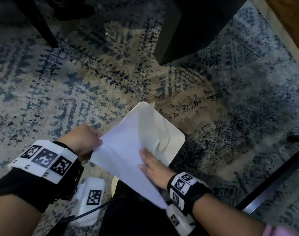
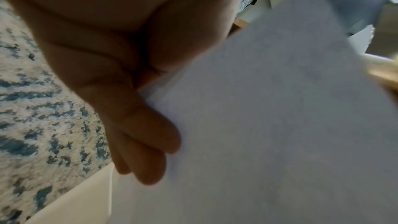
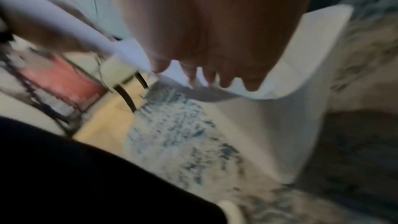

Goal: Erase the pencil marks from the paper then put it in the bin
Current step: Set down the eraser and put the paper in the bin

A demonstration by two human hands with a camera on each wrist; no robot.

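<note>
Both our wrists, banded with black-and-white marker cuffs, sit lowest in the head view, and between them we hold the paper [image 1: 126, 150] over the bin [image 1: 177, 142], a white, round-cornered container standing on the patterned rug [image 1: 60, 86] at about 6 o'clock. Our left hand [image 1: 85, 139] pinches the sheet's edge at 9 o'clock, thumb on top and fingers [image 2: 148, 142] underneath; our right hand [image 1: 151, 165] lies flat on the sheet at 4 o'clock with its fingers straight, pressing rather than clutching. The far corner of the sheet, toward 12 o'clock, already dips inside the bin's mouth. What could go wrong, as we judge it — the sheet is wide and uncrumpled, so it may bridge the rim or slide off toward the rug if the left hand lets go before the right has pushed it down; a flat palm gives little hold should it slip. As for the paper, it looks plain white and smooth with one soft bend; we see no pencil marks, though motion blur would hide faint ones.
</note>
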